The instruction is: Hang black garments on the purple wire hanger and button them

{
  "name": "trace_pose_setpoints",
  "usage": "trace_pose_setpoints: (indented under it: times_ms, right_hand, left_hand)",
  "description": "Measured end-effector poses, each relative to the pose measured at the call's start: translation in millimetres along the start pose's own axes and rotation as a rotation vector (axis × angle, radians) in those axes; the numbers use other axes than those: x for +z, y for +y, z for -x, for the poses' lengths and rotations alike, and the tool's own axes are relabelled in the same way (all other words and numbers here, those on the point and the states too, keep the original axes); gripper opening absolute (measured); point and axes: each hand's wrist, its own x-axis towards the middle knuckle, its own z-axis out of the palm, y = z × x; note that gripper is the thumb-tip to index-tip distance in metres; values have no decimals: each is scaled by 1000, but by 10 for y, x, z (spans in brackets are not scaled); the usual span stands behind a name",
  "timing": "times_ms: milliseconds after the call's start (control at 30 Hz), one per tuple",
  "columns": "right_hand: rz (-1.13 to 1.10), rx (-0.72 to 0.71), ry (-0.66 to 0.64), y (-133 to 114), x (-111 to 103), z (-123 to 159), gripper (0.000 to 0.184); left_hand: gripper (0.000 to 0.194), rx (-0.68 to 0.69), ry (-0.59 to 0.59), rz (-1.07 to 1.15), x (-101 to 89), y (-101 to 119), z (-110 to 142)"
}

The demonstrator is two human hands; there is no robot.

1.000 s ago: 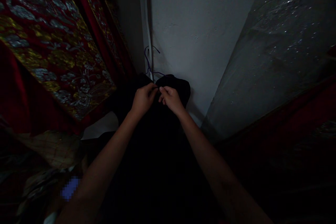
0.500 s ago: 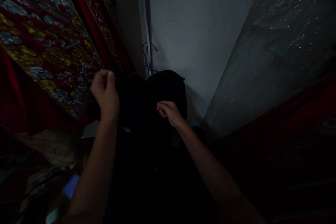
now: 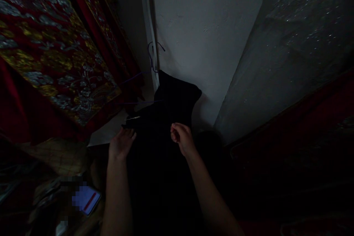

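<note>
From centre to 6 o'clock: black garment (image 3: 178, 94); purple hanger (image 3: 152, 67) at 11. Left hand (image 3: 121, 143) at 8, fingers at garment edge; right hand (image 3: 181, 136) curled at 6; can't tell either grip. Keep tension even.

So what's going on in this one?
A person's left hand is at the edge of a black garment, and the curled right hand is in front of it; it's too dark to tell how firmly either grips. The garment hides the right side of a purple hanger, whose left side is bare.
</note>
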Motion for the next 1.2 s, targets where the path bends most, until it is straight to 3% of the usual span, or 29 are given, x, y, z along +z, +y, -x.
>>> trace_pose_setpoints:
  times_ms: [67,167,267,400,500,600,667,767,867,933,1033,1200]
  right_hand:
    - [65,-11,11,-23,-122,-30,35]
    - [277,-50,-67,-40,-213,-40,37]
    - [463,-154,-158,-12,-118,44,30]
    - [450,-252,-318,40,215,244,62]
    - [348,-273,-305,38,373,324,38]
    - [322,-239,-266,-71,346,296,21]
    - [339,-252,-256,-214,277,228,19]
    - [383,-350,-337,-502,184,52,19]
    - [472,-479,-418,-805,113,-232,20]
    - [562,-558,-379,-952,58,-475,24]
    - [729,-648,-266,-992,-60,-859,31]
    - [959,-587,-257,-728,-307,-1279,26]
  left_hand:
    - [10,-9,61,-54,64,-68,52]
    - [19,213,95,-107,210,-10,200]
    - [25,347,-31,-157,415,63,446]
    - [19,480,-236,-520,698,-12,788]
    - [18,649,-300,-712,796,-103,894]
    - [19,773,-300,-726,775,-136,818]
    - [24,746,-353,-688,725,-149,699]
    - [47,495,-511,-728,618,-216,510]
    - [60,170,-704,-1012,465,-309,374]
    - [59,79,-823,-1218,341,-318,311]
    - [51,132,-886,-1391,157,-155,217]
    - [43,297,-791,-1584,-13,410,50]
